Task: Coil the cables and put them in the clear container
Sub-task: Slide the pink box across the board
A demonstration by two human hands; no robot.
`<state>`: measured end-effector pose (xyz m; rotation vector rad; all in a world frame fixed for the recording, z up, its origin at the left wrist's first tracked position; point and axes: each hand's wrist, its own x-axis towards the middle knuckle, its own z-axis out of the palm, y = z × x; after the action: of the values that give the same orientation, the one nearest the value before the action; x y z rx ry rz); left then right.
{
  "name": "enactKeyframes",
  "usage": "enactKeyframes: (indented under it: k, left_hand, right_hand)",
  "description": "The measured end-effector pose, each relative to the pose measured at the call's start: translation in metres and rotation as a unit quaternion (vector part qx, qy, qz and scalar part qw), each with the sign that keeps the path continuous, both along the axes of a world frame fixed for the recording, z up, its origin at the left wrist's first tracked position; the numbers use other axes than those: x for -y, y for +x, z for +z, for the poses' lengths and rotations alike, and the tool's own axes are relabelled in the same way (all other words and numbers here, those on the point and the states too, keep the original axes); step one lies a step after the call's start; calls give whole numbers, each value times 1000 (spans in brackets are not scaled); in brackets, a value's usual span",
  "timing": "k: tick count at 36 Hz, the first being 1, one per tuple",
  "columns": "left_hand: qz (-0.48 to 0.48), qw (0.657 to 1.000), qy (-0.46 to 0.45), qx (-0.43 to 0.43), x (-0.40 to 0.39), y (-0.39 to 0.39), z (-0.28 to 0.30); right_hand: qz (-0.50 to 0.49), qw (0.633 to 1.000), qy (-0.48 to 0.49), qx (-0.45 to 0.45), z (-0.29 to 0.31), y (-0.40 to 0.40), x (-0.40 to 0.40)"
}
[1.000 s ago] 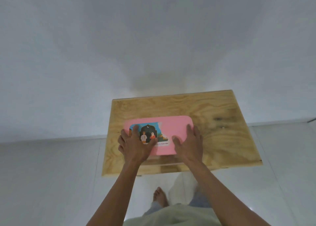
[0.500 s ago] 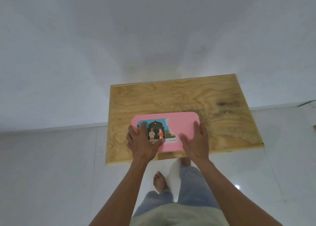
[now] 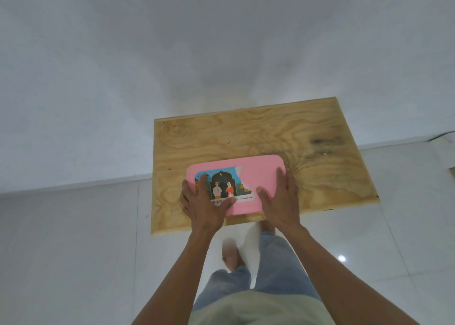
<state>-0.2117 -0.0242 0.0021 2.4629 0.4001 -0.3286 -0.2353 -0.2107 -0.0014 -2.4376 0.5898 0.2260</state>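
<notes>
The desk is showing bare, matt plywood grain. The pink lid is looking smooth plastic, wearing a torn paper label. Glossy floor tiles are reflecting light.

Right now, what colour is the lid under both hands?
Pink, with a partly torn colourful picture label; the lid shows best in the head view.

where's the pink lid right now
In the head view the pink lid lies at the near edge of the wooden table, under the left hand and right hand.
</notes>
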Motion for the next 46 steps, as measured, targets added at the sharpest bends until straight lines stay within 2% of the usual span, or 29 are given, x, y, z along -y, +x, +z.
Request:
enactKeyframes:
  k: [8, 10, 14, 17, 27, 35, 43, 46]
  left_hand:
    - [-18, 1000, 8, -9, 0, 0, -5]
    - [-47, 998, 28, -10, -1, 2, -6]
    - [-130, 987, 97, 4, -5, 9, -9]
    - [-161, 979, 116, 38, -6, 12, -14]
    - [-155, 969, 168, 94, -3, 7, -26]
    - [-153, 964, 190, 106, -3, 8, -28]
    - [-147, 967, 184, 96, -3, 7, -27]
    - [-112, 974, 177, 87, -2, 1, -22]
  right_hand:
    - [16, 999, -37, -20, -8, 1, -2]
    - [27, 997, -67, -27, -7, 2, -4]
    - [87, 985, -150, 21, -10, 9, -5]
    - [127, 980, -149, 18, -16, 17, -5]
    - [128, 968, -210, 46, -26, 18, -5]
    - [124, 965, -226, 49, -28, 20, -6]
    - [121, 967, -206, 87, -31, 18, -3]
    - [97, 973, -192, 89, -29, 12, -2]
